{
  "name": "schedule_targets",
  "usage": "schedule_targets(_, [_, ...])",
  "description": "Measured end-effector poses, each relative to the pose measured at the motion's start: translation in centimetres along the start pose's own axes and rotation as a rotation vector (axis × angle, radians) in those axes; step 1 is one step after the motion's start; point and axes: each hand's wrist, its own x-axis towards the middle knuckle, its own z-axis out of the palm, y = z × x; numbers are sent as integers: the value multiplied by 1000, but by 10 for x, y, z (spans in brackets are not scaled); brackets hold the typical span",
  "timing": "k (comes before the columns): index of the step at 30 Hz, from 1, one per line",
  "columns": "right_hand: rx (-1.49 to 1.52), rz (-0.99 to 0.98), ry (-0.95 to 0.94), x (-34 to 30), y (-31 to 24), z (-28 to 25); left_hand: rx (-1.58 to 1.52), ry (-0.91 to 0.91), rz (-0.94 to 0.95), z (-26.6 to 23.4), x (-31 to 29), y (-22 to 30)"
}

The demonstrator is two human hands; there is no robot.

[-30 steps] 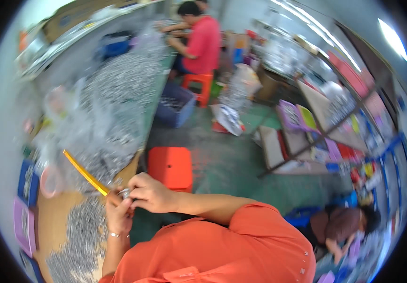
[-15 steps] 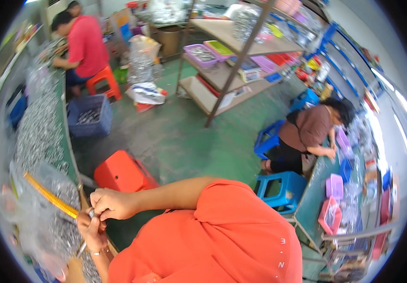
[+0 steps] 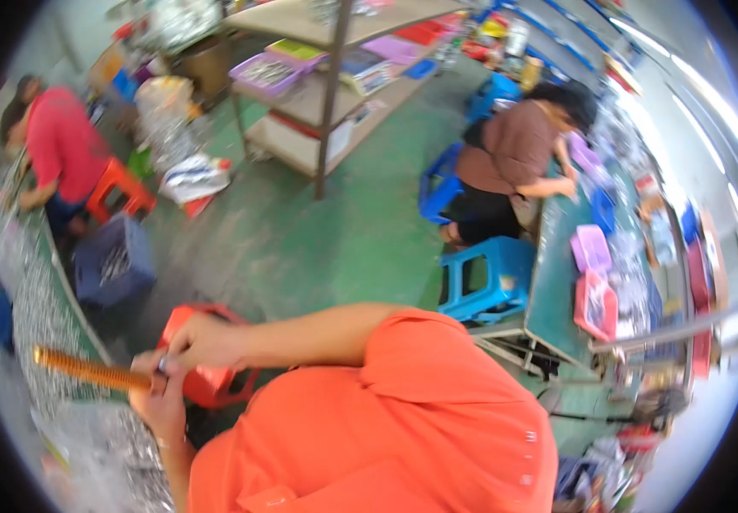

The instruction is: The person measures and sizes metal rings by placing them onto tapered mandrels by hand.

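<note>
My left hand (image 3: 157,398) grips the near end of a long yellow-orange ribbed stick (image 3: 87,371) that points left over the workbench (image 3: 35,308). My right hand (image 3: 202,342) reaches across from the right, fingers pinched on a small metal piece at the stick's end, just above the left hand. My orange sleeve and shoulder fill the lower middle of the view and hide my left forearm.
A red stool (image 3: 211,380) stands right under my hands, with a dark blue crate (image 3: 112,265) beyond it. A person in red (image 3: 57,145) sits at the far bench. Another person in brown (image 3: 514,158) sits at the right table by blue stools (image 3: 484,278). Shelves (image 3: 326,77) stand behind.
The view has swung to the right, so the bench slid to the left edge and the right table came in. Both hands stay together at the stick's end.
</note>
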Motion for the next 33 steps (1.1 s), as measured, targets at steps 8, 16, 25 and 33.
schedule_targets(8, [345,93,-211,-8,-12,-53,-593,28,-481,26,28,20])
schedule_targets(16, [315,48,-498,43,-8,-37,-699,194,-681,-3,25,10])
schedule_targets(25, [-329,-522,-459,77,-25,-8,-889,434,-779,-18,13,13])
schedule_targets(33, [-354,-461,-566,81,-44,0,-1128,499,-652,-23,0,12])
